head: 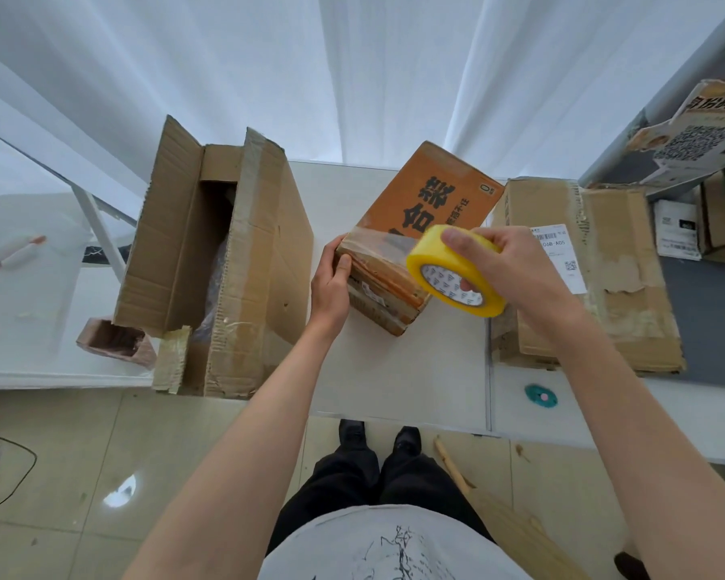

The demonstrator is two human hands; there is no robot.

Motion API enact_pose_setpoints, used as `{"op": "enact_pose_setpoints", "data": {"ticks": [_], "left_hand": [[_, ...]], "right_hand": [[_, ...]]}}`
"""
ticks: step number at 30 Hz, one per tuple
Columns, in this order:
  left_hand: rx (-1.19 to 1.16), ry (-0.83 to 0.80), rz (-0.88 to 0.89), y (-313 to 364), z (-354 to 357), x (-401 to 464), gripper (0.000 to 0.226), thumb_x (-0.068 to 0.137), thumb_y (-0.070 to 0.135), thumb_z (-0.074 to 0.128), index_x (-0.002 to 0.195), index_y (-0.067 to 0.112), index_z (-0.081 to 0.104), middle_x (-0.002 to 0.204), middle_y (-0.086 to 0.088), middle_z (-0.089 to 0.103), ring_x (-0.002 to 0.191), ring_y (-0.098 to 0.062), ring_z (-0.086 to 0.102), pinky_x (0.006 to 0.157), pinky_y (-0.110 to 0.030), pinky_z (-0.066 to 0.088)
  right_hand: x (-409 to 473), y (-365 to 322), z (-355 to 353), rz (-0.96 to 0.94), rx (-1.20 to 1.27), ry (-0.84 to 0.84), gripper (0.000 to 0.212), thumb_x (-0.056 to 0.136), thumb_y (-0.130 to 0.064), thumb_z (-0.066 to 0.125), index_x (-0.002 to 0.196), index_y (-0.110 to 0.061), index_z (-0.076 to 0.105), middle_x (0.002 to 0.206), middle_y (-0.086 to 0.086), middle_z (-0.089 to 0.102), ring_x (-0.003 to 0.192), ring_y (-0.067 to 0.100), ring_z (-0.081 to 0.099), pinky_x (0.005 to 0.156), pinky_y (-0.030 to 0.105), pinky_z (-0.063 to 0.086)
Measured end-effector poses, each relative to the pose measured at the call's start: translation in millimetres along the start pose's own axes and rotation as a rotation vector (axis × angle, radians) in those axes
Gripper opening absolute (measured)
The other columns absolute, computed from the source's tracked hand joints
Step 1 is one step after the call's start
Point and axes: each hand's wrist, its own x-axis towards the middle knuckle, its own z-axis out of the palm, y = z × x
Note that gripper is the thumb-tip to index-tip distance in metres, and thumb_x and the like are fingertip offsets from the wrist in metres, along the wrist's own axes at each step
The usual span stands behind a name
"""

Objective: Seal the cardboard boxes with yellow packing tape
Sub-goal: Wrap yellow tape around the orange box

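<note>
While the left hand (331, 278) grips the near end of the small orange printed cardboard box (411, 228) mid-table to steady it, the right hand (494, 253) clasps the yellow packing-tape roll (453, 272), stretching a strip across the box's end.

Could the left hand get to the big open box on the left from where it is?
Probably yes: the left hand only holds the orange box, and bare table separates it from the open box.

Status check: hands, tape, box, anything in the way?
Left hand holds orange box. Right hand grips yellow tape roll, strip across box end. Nothing blocking.
</note>
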Motion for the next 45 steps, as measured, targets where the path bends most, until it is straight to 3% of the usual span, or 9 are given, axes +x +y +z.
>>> {"op": "enact_pose_setpoints", "data": {"ticks": [4,7,12,17,26,32,37,41,45], "left_hand": [[0.003,0.012,-0.009,2,2,-4,0.032,0.1,0.03,0.041,0.127,0.039,0.055,0.119,0.018,0.062,0.102,0.014,0.056,0.08,-0.003,0.042],[0.001,0.007,-0.026,3,0,-4,0.032,0.103,0.026,0.04,0.129,0.038,0.055,0.121,0.018,0.062,0.106,0.011,0.056,0.081,-0.003,0.043],[0.019,-0.014,-0.042,2,0,-4,0.031,0.108,0.021,0.039,0.132,0.034,0.054,0.12,0.018,0.06,0.109,0.008,0.054,0.083,-0.006,0.043],[0.011,-0.009,-0.065,4,-1,-2,0.028,0.109,0.021,0.039,0.128,0.035,0.054,0.117,0.02,0.059,0.109,0.005,0.054,0.083,-0.01,0.042],[0.017,-0.024,-0.073,4,1,-2,0.029,0.109,0.024,0.038,0.132,0.033,0.054,0.123,0.007,0.061,0.114,-0.007,0.055,0.09,-0.023,0.044],[0.022,-0.029,-0.076,6,0,-4,0.029,0.109,0.023,0.038,0.13,0.036,0.053,0.122,0.01,0.06,0.113,-0.003,0.053,0.088,-0.021,0.043],[0.016,-0.026,-0.055,6,-1,-4,0.029,0.109,0.022,0.039,0.13,0.034,0.055,0.122,0.01,0.061,0.113,-0.003,0.055,0.09,-0.021,0.044],[0.014,-0.033,-0.059,6,-1,-4,0.029,0.109,0.023,0.039,0.129,0.036,0.055,0.121,0.013,0.061,0.113,-0.002,0.055,0.092,-0.024,0.044],[0.018,-0.039,-0.059,8,-1,-3,0.032,0.11,0.022,0.037,0.136,0.027,0.054,0.127,0.005,0.061,0.116,-0.008,0.055,0.099,-0.03,0.046]], "right_hand": [[-13,10,-1,0.012,-0.123,-0.022,0.045,0.089,-0.054,0.063,0.082,-0.011,0.073,0.069,-0.003,0.071,0.059,0.009,0.067,0.051,0.015,0.046],[-17,10,-2,0.032,-0.194,-0.037,0.03,0.092,-0.046,0.061,0.077,-0.022,0.071,0.065,-0.017,0.069,0.059,-0.006,0.064,0.046,0.007,0.039],[-16,5,1,0.037,-0.226,-0.052,0.033,0.093,-0.05,0.06,0.078,-0.022,0.07,0.067,-0.007,0.073,0.065,0.009,0.072,0.063,0.029,0.055],[-19,11,-5,0.069,-0.377,0.008,0.038,0.092,-0.056,0.058,0.076,-0.023,0.068,0.057,-0.012,0.069,0.061,0.005,0.067,0.063,0.029,0.05],[-30,24,1,0.116,-0.395,0.034,0.037,0.093,-0.056,0.056,0.081,-0.024,0.07,0.054,-0.012,0.068,0.061,0.007,0.068,0.065,0.029,0.053],[-32,35,7,0.143,-0.389,0.02,0.039,0.092,-0.056,0.056,0.087,-0.02,0.071,0.055,-0.006,0.068,0.066,0.013,0.07,0.073,0.04,0.06],[-30,45,12,0.177,-0.4,0.022,0.04,0.093,-0.055,0.055,0.092,-0.018,0.071,0.053,-0.01,0.067,0.066,0.012,0.069,0.074,0.039,0.06],[-28,50,15,0.204,-0.386,0.018,0.039,0.093,-0.055,0.055,0.092,-0.018,0.067,0.057,-0.006,0.069,0.067,0.013,0.071,0.073,0.038,0.061],[-25,55,16,0.222,-0.363,0.003,0.03,0.094,-0.054,0.055,0.094,-0.025,0.061,0.067,-0.005,0.07,0.07,0.013,0.071,0.075,0.039,0.061]]}}
